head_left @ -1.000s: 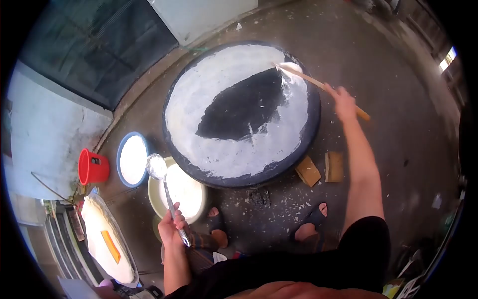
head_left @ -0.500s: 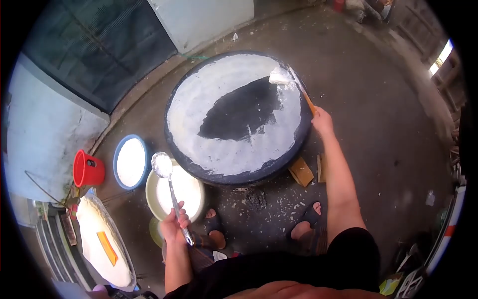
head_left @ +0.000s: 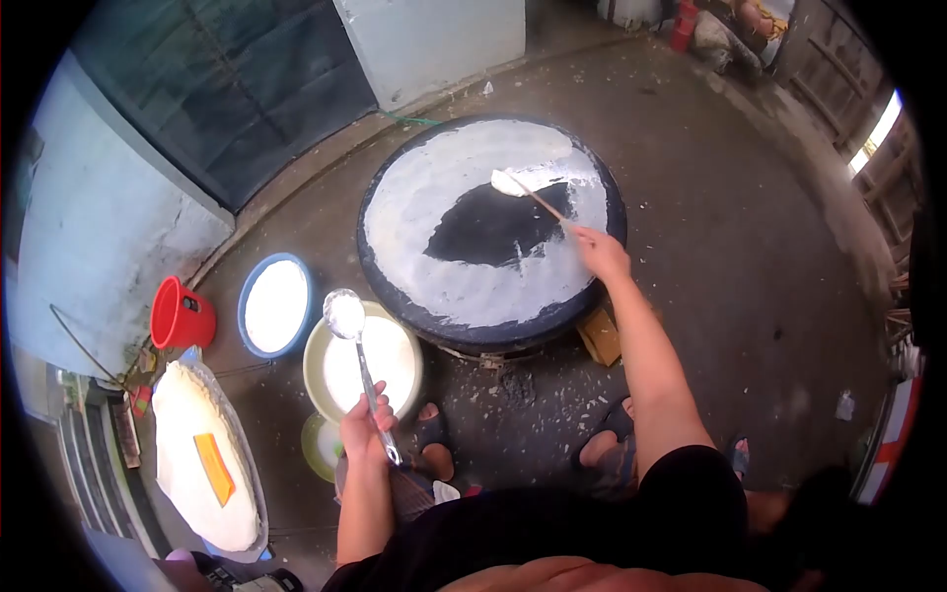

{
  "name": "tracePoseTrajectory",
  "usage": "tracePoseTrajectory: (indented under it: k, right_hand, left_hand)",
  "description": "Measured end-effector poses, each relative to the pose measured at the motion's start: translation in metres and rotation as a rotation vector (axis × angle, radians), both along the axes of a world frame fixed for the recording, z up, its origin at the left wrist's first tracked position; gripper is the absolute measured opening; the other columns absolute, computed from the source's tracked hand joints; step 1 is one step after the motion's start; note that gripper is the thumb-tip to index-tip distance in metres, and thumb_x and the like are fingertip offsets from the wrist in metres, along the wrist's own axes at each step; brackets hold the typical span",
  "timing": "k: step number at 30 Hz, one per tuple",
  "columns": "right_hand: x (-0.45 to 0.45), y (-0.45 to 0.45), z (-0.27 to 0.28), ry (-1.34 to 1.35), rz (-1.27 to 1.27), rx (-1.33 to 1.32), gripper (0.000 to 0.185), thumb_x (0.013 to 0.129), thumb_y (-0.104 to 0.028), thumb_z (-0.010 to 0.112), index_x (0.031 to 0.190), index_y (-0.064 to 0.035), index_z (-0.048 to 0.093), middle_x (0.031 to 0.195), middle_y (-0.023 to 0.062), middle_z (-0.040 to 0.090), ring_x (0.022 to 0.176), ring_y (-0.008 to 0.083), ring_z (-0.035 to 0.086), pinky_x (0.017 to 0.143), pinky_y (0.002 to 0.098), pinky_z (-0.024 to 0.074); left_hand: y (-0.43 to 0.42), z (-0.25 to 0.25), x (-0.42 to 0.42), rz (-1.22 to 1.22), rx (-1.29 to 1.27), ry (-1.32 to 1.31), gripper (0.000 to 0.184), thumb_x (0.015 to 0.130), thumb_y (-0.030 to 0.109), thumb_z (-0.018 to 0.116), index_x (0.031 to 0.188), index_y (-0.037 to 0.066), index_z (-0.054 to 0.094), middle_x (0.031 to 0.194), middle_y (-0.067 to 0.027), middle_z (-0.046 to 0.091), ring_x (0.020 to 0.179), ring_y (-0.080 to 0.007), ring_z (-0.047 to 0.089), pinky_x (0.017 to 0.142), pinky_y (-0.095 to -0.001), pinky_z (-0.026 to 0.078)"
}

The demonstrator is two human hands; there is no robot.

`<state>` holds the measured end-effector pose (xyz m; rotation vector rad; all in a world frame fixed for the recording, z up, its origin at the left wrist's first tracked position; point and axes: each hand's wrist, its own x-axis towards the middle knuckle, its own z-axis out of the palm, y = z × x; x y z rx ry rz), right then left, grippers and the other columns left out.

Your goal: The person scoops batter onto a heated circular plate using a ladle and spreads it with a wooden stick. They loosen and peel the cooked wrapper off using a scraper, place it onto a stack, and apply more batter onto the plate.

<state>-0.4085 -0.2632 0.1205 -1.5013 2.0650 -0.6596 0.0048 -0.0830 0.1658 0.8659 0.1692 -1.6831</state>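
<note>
My left hand (head_left: 366, 426) is closed around the handle of a metal ladle (head_left: 344, 315), whose bowl is coated white. The ladle hangs over a pale basin (head_left: 414, 360) of white batter (head_left: 367, 365). In my right hand (head_left: 601, 254) is a thin wooden spreader (head_left: 542, 203); a lump of white batter (head_left: 508, 184) sits at its far end. That end touches the big round dark griddle (head_left: 395, 308). A white layer (head_left: 409, 207) covers most of the griddle, with a dark bare patch (head_left: 488, 225) in the middle.
Left of the pale basin are a blue basin (head_left: 310, 306) of white stuff and a red bucket (head_left: 183, 314). A stack of pale thin sheets (head_left: 187, 474) with an orange strip (head_left: 214, 470) lies lower left. Wooden pieces (head_left: 599, 337) lie beneath the griddle's edge.
My right hand has swung the spreader and its batter left, from the griddle's upper right edge toward the middle. The dark patch is smaller at its upper right. The left hand still holds the ladle.
</note>
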Motion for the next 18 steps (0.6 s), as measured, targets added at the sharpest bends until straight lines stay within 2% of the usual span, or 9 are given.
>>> tracePoseTrajectory:
  k: [2, 3, 5, 7, 8, 10, 12, 15, 18]
  right_hand:
    - [0.0, 0.028, 0.031, 0.172, -0.299, 0.111, 0.029, 0.086, -0.024, 0.044, 0.113, -0.021, 0.055, 0.107, 0.0105, 0.058, 0.097, 0.0265, 0.056, 0.081, 0.0345, 0.0437]
    - [-0.016, 0.032, 0.006, 0.036, -0.442, 0.018, 0.03, 0.086, -0.021, 0.043, 0.115, -0.0194, 0.054, 0.107, 0.0103, 0.058, 0.098, 0.026, 0.056, 0.082, 0.0359, 0.0435]
    - [-0.018, 0.033, -0.031, -0.047, -0.434, -0.097, 0.03, 0.086, -0.02, 0.043, 0.113, -0.0173, 0.055, 0.107, 0.011, 0.059, 0.098, 0.0263, 0.056, 0.082, 0.0346, 0.0431]
    - [-0.009, 0.012, -0.08, -0.218, -0.219, -0.233, 0.029, 0.086, -0.019, 0.044, 0.111, -0.0161, 0.057, 0.107, 0.0117, 0.059, 0.098, 0.0264, 0.056, 0.083, 0.0333, 0.0425]
    - [0.009, 0.003, -0.083, -0.239, -0.168, -0.144, 0.028, 0.085, -0.019, 0.044, 0.109, -0.0145, 0.058, 0.105, 0.0121, 0.059, 0.098, 0.026, 0.056, 0.084, 0.0317, 0.0418]
    - [0.036, -0.001, -0.055, -0.162, -0.094, -0.092, 0.028, 0.086, -0.019, 0.044, 0.11, -0.0133, 0.057, 0.105, 0.0121, 0.059, 0.098, 0.0258, 0.056, 0.084, 0.0317, 0.0417]
    - [0.061, 0.011, 0.013, -0.064, -0.078, 0.049, 0.029, 0.086, -0.02, 0.045, 0.111, -0.0119, 0.056, 0.104, 0.0126, 0.059, 0.098, 0.026, 0.056, 0.085, 0.032, 0.0413]
    - [0.052, -0.014, -0.039, -0.095, -0.154, -0.101, 0.029, 0.085, -0.025, 0.047, 0.111, -0.0166, 0.057, 0.103, 0.0121, 0.06, 0.096, 0.0269, 0.056, 0.083, 0.0329, 0.0424]
    - [0.065, -0.008, -0.031, -0.048, 0.023, -0.084, 0.029, 0.085, -0.023, 0.047, 0.111, -0.0162, 0.057, 0.104, 0.0112, 0.059, 0.095, 0.027, 0.056, 0.082, 0.0338, 0.0429]
  left_hand:
    - [0.003, 0.003, 0.001, -0.016, 0.011, -0.021, 0.033, 0.091, 0.019, 0.032, 0.111, -0.006, 0.041, 0.076, -0.0073, 0.045, 0.055, -0.0115, 0.038, 0.045, -0.0226, 0.033]
    - [0.005, 0.001, 0.001, -0.012, 0.01, -0.016, 0.033, 0.091, 0.019, 0.032, 0.111, -0.006, 0.041, 0.076, -0.0073, 0.045, 0.055, -0.0115, 0.038, 0.045, -0.0226, 0.033]
    - [0.009, -0.001, 0.003, -0.034, -0.021, -0.044, 0.033, 0.091, 0.019, 0.032, 0.111, -0.006, 0.041, 0.076, -0.0073, 0.046, 0.055, -0.0116, 0.038, 0.045, -0.0228, 0.034]
    - [0.008, -0.002, 0.004, -0.038, -0.028, -0.029, 0.033, 0.091, 0.02, 0.032, 0.111, -0.006, 0.041, 0.076, -0.0073, 0.046, 0.055, -0.0117, 0.038, 0.046, -0.0229, 0.034]
    - [0.009, -0.003, 0.005, -0.04, -0.038, -0.017, 0.033, 0.091, 0.02, 0.033, 0.111, -0.006, 0.041, 0.076, -0.0073, 0.046, 0.055, -0.0118, 0.038, 0.046, -0.0231, 0.034]
    - [0.009, 0.002, 0.005, -0.033, -0.027, -0.007, 0.034, 0.091, 0.02, 0.033, 0.111, -0.006, 0.041, 0.076, -0.0073, 0.046, 0.055, -0.012, 0.038, 0.046, -0.0232, 0.034]
    - [0.01, 0.001, 0.006, -0.034, -0.014, -0.002, 0.033, 0.092, 0.02, 0.032, 0.111, -0.006, 0.041, 0.076, -0.0073, 0.046, 0.055, -0.0124, 0.038, 0.046, -0.0234, 0.034]
    - [0.014, 0.0, 0.006, -0.028, -0.015, -0.055, 0.033, 0.092, 0.02, 0.032, 0.11, -0.006, 0.042, 0.076, -0.0075, 0.046, 0.055, -0.0126, 0.038, 0.046, -0.0235, 0.035]
    - [0.015, -0.001, 0.009, -0.014, -0.018, -0.049, 0.033, 0.092, 0.02, 0.031, 0.109, -0.006, 0.042, 0.075, -0.0076, 0.046, 0.055, -0.0126, 0.039, 0.046, -0.0238, 0.035]
